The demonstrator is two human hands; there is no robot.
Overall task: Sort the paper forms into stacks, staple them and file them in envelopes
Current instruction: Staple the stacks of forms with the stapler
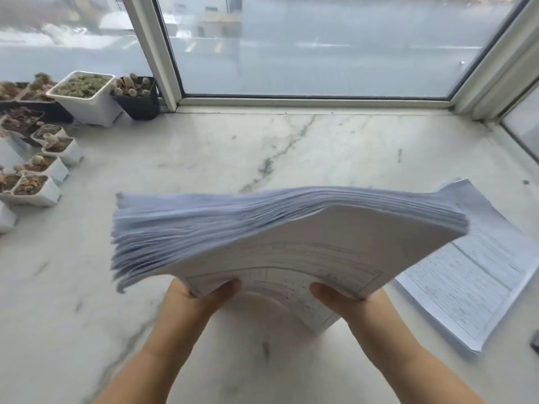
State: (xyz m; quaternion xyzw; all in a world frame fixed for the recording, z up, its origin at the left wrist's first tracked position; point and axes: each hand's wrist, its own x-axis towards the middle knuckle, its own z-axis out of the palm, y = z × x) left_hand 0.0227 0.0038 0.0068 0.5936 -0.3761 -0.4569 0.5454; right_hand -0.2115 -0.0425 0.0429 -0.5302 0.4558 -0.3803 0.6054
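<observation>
A thick bundle of white paper forms is held up above the marble sill, its far edge fanned out and blurred. My left hand grips its near left corner with the thumb on top. My right hand grips the near right corner the same way. The fingers of both hands are hidden under the sheets. A second stack of printed forms lies flat on the sill at the right, partly behind the held bundle.
Several small pots of succulents crowd the left side of the marble sill. Window frames close the back and right. A dark object pokes in at the right edge.
</observation>
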